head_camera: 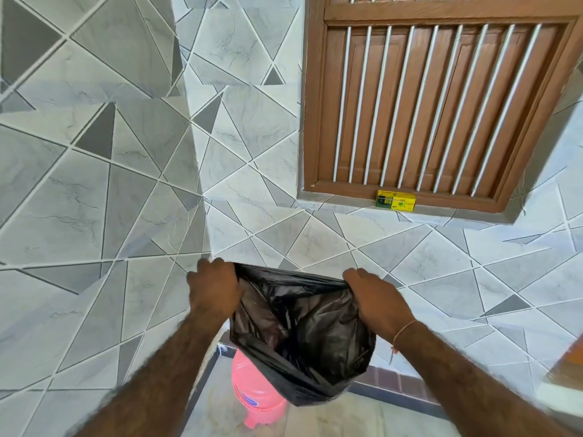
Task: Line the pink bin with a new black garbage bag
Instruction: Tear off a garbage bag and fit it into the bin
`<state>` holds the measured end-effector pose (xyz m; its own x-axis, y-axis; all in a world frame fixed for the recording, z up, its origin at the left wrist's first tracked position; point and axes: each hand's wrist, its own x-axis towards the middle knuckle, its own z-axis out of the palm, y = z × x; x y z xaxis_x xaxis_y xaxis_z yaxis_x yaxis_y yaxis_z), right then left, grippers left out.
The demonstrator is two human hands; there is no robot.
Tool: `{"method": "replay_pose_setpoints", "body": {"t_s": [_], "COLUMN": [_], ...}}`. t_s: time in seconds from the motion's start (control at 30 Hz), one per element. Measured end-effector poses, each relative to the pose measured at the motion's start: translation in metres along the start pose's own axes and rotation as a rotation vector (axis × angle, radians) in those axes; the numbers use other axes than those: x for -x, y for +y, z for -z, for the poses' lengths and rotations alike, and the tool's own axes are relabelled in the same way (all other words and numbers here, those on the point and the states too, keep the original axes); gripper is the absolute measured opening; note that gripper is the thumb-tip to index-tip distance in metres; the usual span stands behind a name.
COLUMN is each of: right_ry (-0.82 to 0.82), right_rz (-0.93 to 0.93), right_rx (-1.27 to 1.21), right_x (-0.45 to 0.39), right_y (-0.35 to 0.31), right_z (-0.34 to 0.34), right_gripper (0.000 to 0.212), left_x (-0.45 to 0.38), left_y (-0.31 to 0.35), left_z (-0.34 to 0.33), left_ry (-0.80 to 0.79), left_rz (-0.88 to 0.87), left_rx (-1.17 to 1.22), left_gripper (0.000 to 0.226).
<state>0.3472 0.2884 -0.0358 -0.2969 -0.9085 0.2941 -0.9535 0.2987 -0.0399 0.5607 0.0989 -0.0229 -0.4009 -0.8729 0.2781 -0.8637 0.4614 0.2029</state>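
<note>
A black garbage bag (303, 335) hangs in the air with its mouth spread wide toward me. My left hand (214, 287) grips the left side of the bag's rim. My right hand (375, 298) grips the right side of the rim. Below the bag stands the pink bin (252, 395) on the floor in the corner. The bag's bottom hangs in front of the bin and hides its upper right part.
Grey tiled walls meet in a corner behind the bin. A brown barred window (438, 99) is at the upper right, with a small yellow box (396, 200) on its sill. A brown and white object (568, 373) shows at the right edge.
</note>
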Motion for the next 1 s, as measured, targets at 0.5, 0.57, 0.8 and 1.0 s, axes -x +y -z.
{"method": "replay_pose_setpoints", "body": {"t_s": [0.5, 0.57, 0.8, 1.0], "right_ry": [-0.122, -0.143, -0.204, -0.358], "right_rz": [-0.382, -0.409, -0.366, -0.3], "right_rx": [0.207, 0.255, 0.338, 0.327], "right_x": [0.003, 0.005, 0.014, 0.015], "right_y": [0.007, 0.016, 0.023, 0.023], "right_z": [0.013, 0.01, -0.006, -0.014], "right_gripper": [0.038, 0.035, 0.029, 0.032], "left_x": [-0.001, 0.008, 0.024, 0.022], "left_y": [-0.039, -0.039, -0.022, -0.024], "left_z": [-0.039, -0.038, -0.042, -0.046], "left_ry": [0.023, 0.032, -0.046, -0.233], "left_rz": [-0.101, 0.025, 0.307, 0.168], "left_rx": [0.007, 0.093, 0.792, 0.608], "left_gripper": [0.026, 0.024, 0.045, 0.026]}}
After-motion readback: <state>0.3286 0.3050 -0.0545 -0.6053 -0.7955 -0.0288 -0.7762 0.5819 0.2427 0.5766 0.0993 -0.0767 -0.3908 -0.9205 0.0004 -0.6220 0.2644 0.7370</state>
